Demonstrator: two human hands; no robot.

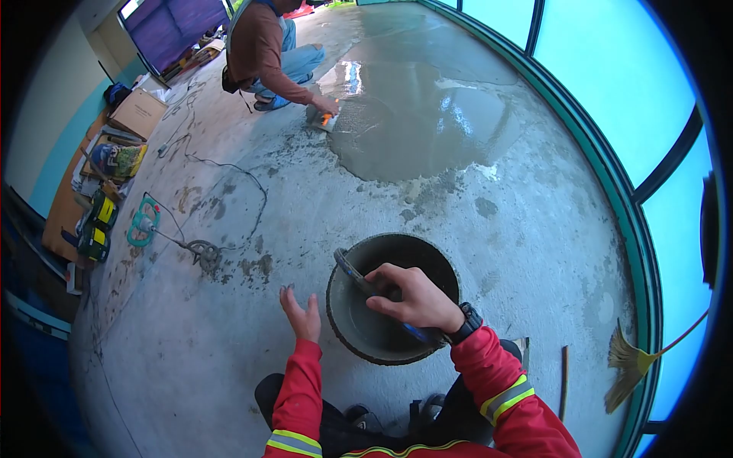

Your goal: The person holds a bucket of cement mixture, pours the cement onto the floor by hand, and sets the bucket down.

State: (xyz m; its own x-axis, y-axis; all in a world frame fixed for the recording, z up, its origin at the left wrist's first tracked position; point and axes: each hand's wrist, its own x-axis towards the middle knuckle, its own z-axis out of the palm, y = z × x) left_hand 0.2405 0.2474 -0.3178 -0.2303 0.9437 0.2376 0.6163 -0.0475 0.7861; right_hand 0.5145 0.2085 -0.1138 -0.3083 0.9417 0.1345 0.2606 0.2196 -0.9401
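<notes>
A round dark bucket [359,324] stands on the concrete floor before me, grey and wet-looking inside. Its curved handle [349,267] crosses the opening. Over the bucket is my right hand [412,296], fingers curved at the handle with the thumb apart; whether it grips the handle is unclear. My left hand [303,314] is just left of the bucket's rim, fingers spread and holding nothing. Further ahead, a co-worker [263,53] squats and holds a trowel [322,120] at the edge of a wet grey patch [412,122].
To the left lie a mixer [145,223] with a paddle and a cable, green-black tools [98,229] and a cardboard box [139,113]. Glass panels line the right side, with a broom [632,362] and a stick [564,382] near them.
</notes>
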